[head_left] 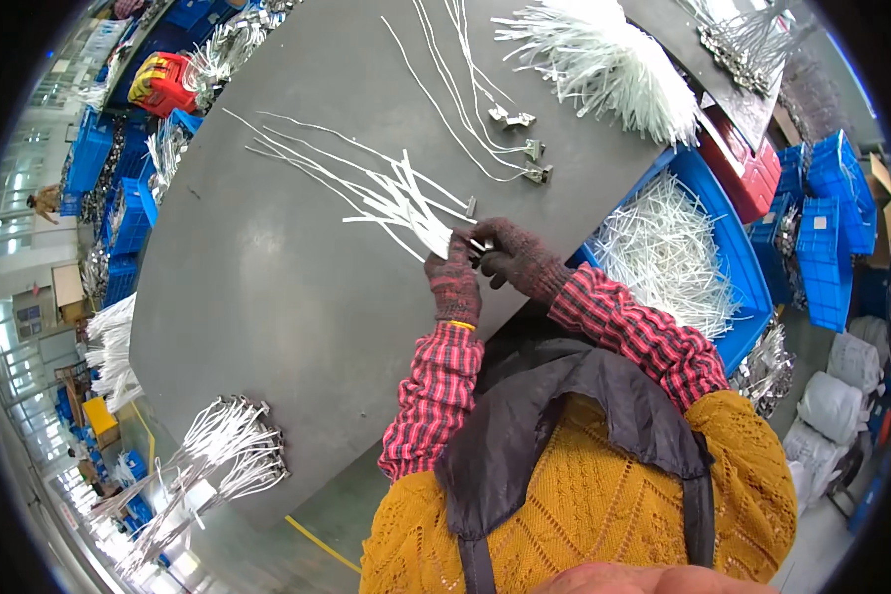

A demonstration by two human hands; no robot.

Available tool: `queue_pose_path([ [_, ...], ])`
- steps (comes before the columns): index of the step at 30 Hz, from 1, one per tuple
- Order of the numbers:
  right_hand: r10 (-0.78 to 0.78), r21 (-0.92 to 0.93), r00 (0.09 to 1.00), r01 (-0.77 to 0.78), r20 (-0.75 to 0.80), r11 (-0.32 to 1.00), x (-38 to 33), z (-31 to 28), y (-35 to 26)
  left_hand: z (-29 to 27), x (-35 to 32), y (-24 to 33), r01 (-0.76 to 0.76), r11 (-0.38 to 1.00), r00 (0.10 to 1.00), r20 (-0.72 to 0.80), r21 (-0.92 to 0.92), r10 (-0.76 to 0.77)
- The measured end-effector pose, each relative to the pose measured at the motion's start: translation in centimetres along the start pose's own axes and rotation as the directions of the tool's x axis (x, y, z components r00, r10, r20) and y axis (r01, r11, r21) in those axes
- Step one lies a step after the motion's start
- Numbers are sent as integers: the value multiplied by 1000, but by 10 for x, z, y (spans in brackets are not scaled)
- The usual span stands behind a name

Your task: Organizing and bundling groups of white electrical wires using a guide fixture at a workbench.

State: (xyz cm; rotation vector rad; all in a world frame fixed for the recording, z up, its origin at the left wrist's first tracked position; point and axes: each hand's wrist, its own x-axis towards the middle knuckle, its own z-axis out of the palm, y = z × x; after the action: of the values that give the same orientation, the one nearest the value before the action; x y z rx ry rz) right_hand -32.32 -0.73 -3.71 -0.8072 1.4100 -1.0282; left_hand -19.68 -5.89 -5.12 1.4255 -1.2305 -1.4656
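Observation:
My left hand point(454, 285), in a dark knitted glove, is closed around the lower ends of a bundle of short white sleeves point(418, 220), which fan out toward the far left. Thin white wires point(312, 170) run on from among them across the table. Against its fingertips, my right hand point(521, 261), gloved alike, is pinched; a small shiny bit shows between the hands, too covered to name. A small metal clip point(470, 207) lies just beyond the fingers. Farther off lie several long white wires point(455, 91) with metal clips point(535, 150) on their near ends.
A large pile of white sleeves point(619, 74) lies at the far right of the grey table point(257, 267). By my right arm stands a blue bin point(750, 259) full of white sleeves. Bundled wires point(233, 445) hang over the near left edge. Blue crates point(827, 252) stand right.

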Motion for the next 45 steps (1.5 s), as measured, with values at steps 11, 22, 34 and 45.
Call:
queue_pose_path([
  [11,-314,-479,949,267,-18,836,27,-3,12,-32,41,-16,274,961,961,-43,-16,-275],
  [22,-588,-808,786,212,-194,550,52,-126,14,-80,42,3,246,864,965,27,-439,-261],
  [34,-595,-855,799,245,-89,458,-9,-120,7,52,8,-21,424,723,906,264,-546,-332],
  [45,23,-128,925,-77,-380,989,-155,-85,7,165,44,11,486,677,791,-52,-553,-610],
])
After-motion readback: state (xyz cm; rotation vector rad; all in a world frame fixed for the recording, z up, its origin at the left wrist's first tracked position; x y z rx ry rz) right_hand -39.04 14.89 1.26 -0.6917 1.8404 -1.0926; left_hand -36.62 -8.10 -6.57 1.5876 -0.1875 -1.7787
